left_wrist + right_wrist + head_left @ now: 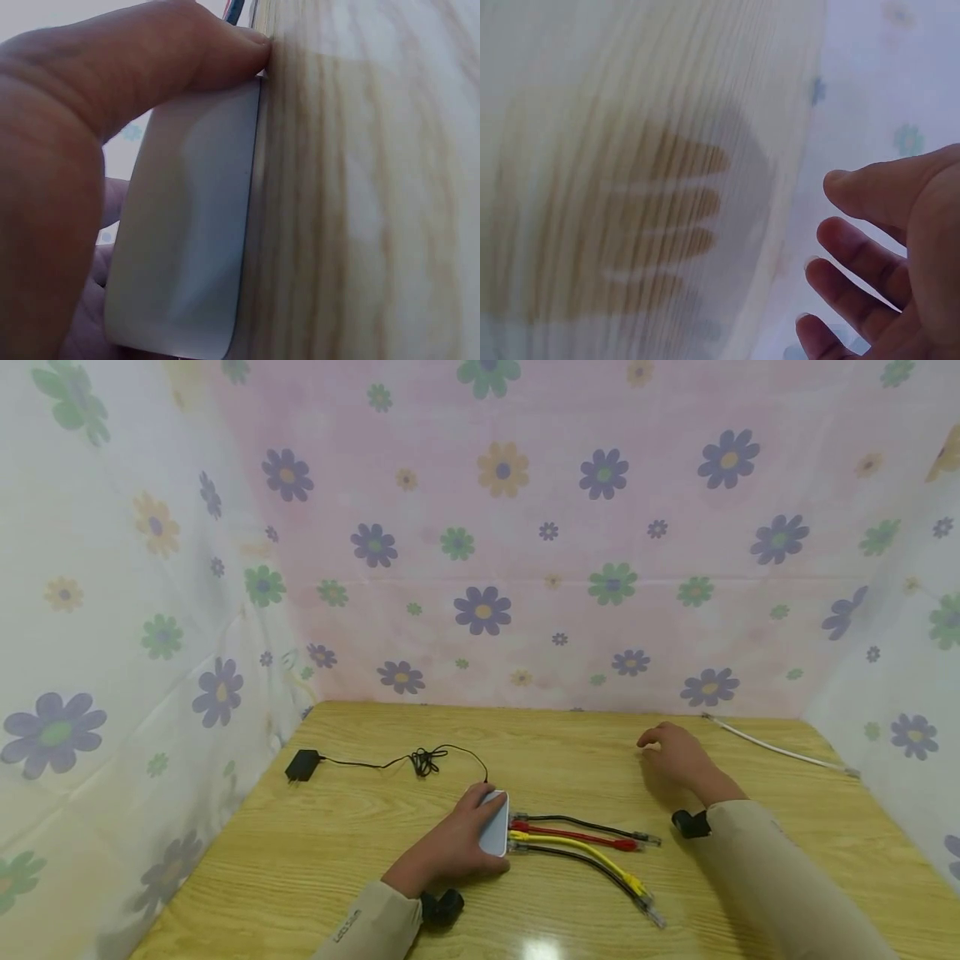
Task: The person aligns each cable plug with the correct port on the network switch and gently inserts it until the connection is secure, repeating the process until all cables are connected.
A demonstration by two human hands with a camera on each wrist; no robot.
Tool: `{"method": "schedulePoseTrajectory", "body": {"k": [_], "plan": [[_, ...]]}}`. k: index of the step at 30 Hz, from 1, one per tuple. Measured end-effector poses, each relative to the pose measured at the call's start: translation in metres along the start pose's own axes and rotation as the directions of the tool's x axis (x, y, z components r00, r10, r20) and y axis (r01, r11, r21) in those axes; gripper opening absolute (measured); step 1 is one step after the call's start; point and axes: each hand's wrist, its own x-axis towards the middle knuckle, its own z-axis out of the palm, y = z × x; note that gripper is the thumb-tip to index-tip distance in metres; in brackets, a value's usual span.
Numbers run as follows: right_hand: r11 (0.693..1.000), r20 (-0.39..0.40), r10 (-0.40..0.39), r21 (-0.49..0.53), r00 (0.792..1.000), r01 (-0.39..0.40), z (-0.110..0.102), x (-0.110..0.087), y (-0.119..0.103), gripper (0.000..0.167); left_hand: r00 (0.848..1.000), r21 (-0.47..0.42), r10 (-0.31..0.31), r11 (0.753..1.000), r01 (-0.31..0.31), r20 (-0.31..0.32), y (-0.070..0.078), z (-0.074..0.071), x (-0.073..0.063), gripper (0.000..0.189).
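Note:
My left hand [453, 842] grips a small white network switch [495, 828] on the table, its thumb at the near end and fingers over the top and far end. In the left wrist view the thumb bends round one end of the switch's smooth casing [187, 232]. Short network cables run from its right side: a black cable [577, 821], a red cable [577, 837], a yellow cable [581, 843] and a second black cable [592, 862]. Off to the right, my right hand [684, 762] hovers above the table holding nothing, its fingers loosely bent and spread.
A black power adapter [303, 765] lies at the left, and its thin tied cord [425, 762] leads to the switch's far end. Near the back right edge of the wooden table [375, 902] lies a white cable [780, 747]. Flowered cloth [555, 560] encloses the back and sides.

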Motion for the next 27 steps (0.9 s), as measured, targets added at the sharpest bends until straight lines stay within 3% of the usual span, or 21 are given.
{"method": "schedulePoseTrajectory", "body": {"k": [12,18,27], "plan": [[0.991,-0.003,0.132,-0.008,0.991,-0.132,-0.016,0.003,0.044,0.037,1.0,0.019,0.011,1.0,-0.011,-0.007,-0.001,0.001,0.0,0.095],[0.978,0.024,0.203,0.043,0.979,-0.204,-0.023,0.001,0.056,0.045,1.0,0.025,0.014,1.0,-0.014,-0.012,-0.003,0.002,0.001,0.096],[0.957,0.051,0.288,0.009,0.956,-0.289,-0.028,-0.003,0.081,0.063,1.0,0.033,-0.002,0.999,0.002,-0.013,-0.002,0.002,0.002,0.096]]}}
